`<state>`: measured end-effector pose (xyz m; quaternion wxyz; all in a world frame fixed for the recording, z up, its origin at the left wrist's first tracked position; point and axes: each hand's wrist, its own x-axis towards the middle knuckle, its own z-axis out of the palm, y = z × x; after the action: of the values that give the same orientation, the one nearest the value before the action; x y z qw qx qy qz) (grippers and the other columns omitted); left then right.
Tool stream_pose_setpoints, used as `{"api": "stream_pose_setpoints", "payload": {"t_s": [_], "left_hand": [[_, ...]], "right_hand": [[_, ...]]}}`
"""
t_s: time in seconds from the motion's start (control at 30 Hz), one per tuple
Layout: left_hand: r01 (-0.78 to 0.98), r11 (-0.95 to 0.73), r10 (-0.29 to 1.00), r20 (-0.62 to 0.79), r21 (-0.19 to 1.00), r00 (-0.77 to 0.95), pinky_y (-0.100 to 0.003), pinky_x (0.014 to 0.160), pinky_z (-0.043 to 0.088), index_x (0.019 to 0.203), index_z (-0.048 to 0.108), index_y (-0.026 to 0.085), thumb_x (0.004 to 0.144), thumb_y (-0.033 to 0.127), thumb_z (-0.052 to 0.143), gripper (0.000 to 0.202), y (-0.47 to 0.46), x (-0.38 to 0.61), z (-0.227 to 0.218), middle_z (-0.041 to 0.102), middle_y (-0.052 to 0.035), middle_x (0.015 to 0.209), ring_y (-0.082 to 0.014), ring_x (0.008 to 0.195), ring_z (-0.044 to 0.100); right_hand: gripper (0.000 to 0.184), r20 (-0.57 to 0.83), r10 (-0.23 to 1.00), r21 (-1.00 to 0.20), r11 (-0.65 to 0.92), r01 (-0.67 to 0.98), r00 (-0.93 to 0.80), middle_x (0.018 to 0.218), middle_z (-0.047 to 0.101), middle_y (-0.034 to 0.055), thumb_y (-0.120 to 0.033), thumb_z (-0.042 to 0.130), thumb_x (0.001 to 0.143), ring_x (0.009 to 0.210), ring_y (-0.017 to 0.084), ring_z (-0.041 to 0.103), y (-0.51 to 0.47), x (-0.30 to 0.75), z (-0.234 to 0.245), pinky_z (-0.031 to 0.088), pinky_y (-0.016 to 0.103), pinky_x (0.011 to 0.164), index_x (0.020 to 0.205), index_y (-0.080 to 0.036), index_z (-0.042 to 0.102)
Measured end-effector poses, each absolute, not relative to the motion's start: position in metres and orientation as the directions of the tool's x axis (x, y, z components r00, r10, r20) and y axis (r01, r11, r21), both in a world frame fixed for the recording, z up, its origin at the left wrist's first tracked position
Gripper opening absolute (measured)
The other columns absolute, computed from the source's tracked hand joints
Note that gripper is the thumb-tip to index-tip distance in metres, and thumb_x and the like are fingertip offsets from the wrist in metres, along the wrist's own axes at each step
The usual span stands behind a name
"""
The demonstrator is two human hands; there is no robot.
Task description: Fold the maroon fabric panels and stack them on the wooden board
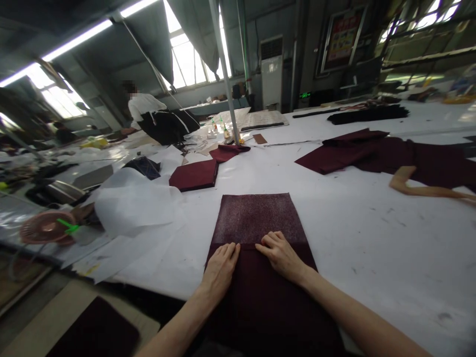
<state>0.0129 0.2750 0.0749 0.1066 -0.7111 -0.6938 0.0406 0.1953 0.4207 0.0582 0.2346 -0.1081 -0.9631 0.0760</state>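
Observation:
A dark maroon fabric piece [256,218] lies on the white cutting table [357,233] in front of me, its far half paler and speckled. My left hand [220,265] rests flat on the cloth with fingers stretched out along a fold line. My right hand [279,253] lies beside it, fingers flat and pointing left, pressing the same fold. Neither hand holds anything.
A folded maroon stack [194,175] and white paper sheets [134,203] lie to the left. More maroon pieces [375,151] and a tan strip [420,187] are spread at the right. A metal pole [225,74] rises mid-table. A person in white [143,106] stands far left. A pink fan [46,227] sits at the left edge.

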Motion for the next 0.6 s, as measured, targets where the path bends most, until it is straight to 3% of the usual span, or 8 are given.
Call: {"api": "stream_pose_setpoints", "payload": {"t_s": [0.2, 0.37, 0.6], "left_hand": [[0.970, -0.017, 0.998, 0.047, -0.242, 0.029, -0.038, 0.082, 0.046, 0.142, 0.033, 0.021, 0.080, 0.001, 0.039, 0.066, 0.280, 0.025, 0.079, 0.056, -0.0064, 0.096, -0.0212, 0.086, 0.053], [0.975, -0.058, 0.992, 0.094, -0.214, 0.080, -0.037, 0.093, 0.043, 0.135, 0.042, 0.014, 0.081, 0.001, 0.041, 0.056, 0.286, 0.033, 0.076, 0.055, -0.0098, 0.113, -0.0227, 0.103, 0.051], [0.980, -0.050, 0.996, 0.061, -0.194, 0.063, -0.038, 0.083, 0.047, 0.138, 0.039, 0.019, 0.083, 0.003, 0.042, 0.057, 0.293, 0.048, 0.080, 0.057, -0.0077, 0.101, -0.0214, 0.089, 0.055]], "right_hand": [[0.026, 0.427, 0.261, -0.206, 0.960, 0.188, -0.866, 0.091, 0.056, 0.0061, -0.013, 0.045, 0.094, 0.088, 0.019, 0.045, 0.426, 0.208, 0.058, 0.033, 0.036, 0.083, 0.111, -0.019, 0.063], [0.028, 0.425, 0.264, -0.196, 0.961, 0.197, -0.866, 0.092, 0.057, 0.0060, -0.013, 0.043, 0.094, 0.088, 0.018, 0.045, 0.429, 0.219, 0.060, 0.033, 0.036, 0.084, 0.115, -0.019, 0.061], [0.029, 0.421, 0.269, -0.170, 0.962, 0.216, -0.866, 0.092, 0.058, 0.0065, -0.012, 0.046, 0.093, 0.089, 0.019, 0.047, 0.434, 0.231, 0.062, 0.035, 0.037, 0.085, 0.117, -0.020, 0.061]]}}
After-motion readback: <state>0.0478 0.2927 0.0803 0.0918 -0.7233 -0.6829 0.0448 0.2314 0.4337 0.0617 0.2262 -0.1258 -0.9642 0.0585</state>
